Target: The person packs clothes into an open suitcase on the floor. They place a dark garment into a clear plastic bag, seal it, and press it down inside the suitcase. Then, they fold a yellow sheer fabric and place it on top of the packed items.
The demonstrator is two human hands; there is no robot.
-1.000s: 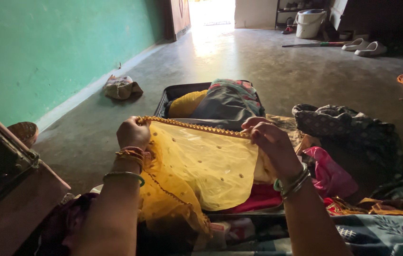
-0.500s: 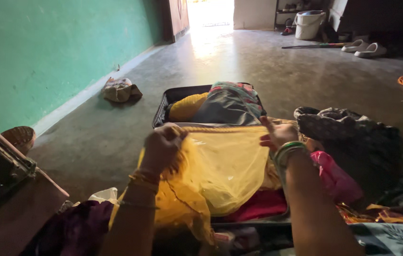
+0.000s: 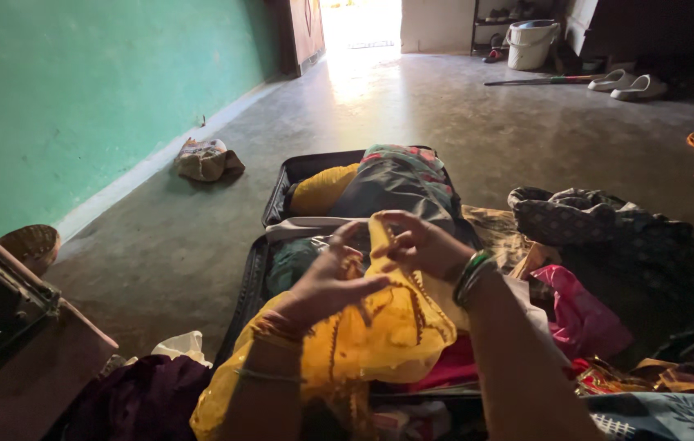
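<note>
You've brought both hands together since earlier: left hand (image 3: 330, 282) & right hand (image 3: 420, 243) pinch the yellow cloth (image 3: 379, 331), folded, above the suitcase (image 3: 277, 188).

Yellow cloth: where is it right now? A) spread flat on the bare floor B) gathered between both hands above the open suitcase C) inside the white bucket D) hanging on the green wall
B: the yellow cloth is bunched between the left hand and right hand, over the open suitcase.
</note>
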